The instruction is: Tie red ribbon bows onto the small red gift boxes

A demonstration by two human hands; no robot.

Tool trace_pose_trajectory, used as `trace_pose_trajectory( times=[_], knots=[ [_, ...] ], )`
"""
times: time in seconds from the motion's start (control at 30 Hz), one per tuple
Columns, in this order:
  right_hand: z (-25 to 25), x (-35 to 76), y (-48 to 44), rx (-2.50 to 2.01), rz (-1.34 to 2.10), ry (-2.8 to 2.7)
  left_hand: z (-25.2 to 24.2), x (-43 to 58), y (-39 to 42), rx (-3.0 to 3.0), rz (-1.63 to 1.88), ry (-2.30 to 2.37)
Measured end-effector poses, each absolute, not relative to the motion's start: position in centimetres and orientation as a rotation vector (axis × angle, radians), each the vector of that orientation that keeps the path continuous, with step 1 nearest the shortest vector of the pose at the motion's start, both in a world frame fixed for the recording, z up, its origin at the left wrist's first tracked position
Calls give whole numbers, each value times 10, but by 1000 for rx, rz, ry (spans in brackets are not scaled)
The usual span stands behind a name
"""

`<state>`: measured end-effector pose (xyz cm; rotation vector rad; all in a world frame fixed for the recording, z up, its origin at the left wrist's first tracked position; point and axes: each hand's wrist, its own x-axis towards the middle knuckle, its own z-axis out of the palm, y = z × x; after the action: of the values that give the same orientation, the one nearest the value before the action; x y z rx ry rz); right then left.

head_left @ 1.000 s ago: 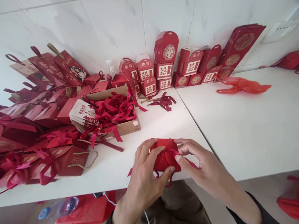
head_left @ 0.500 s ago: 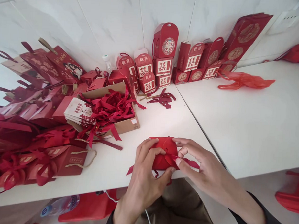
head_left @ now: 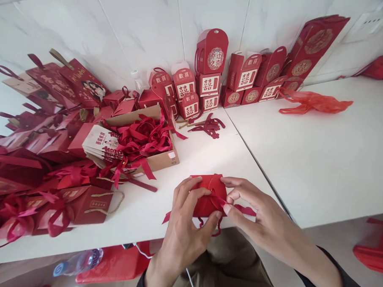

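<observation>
A small red gift box (head_left: 210,195) sits at the near edge of the white table (head_left: 320,162). My left hand (head_left: 184,228) wraps round its left side, fingers curled over the top and thumb pressed at its front. My right hand (head_left: 258,214) rests on the right side, thumb and forefinger pinching a red ribbon (head_left: 244,209) that runs across the box and trails off to the right. Another ribbon end (head_left: 166,218) sticks out low on the left.
A cardboard box (head_left: 159,159) full of red ribbons stands behind the hands. Red gift bags (head_left: 50,175) pile up at the left. Folded red boxes (head_left: 210,76) line the wall, with a red plastic bag (head_left: 314,102) at the right. A water bottle (head_left: 78,261) lies below the table.
The hands have barely moved. My right fingers have shifted slightly along the ribbon, and the view dipped a little between the first frame and now.
</observation>
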<state>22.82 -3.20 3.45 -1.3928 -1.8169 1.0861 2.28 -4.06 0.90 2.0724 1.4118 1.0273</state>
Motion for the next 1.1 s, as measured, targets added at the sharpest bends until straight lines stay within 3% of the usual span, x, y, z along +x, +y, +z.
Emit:
trace_pose_trajectory(
  times=[0.4, 0.63, 0.87, 1.1],
  knots=[
    [42, 229, -33, -1462, 1028, -1780, 8, -11, -37, 1841, 1009, 1594],
    [48, 226, -31, -1488, 1184, -1663, 26, -3, -39, 1563, 1027, 1640],
    [46, 226, -30, -1494, 1172, -1648, 37, -14, -34, 959, 1106, 1142],
    [48, 224, -25, -1458, 1103, -1700, 33, -5, -28, 1278, 1105, 1226]
  ],
)
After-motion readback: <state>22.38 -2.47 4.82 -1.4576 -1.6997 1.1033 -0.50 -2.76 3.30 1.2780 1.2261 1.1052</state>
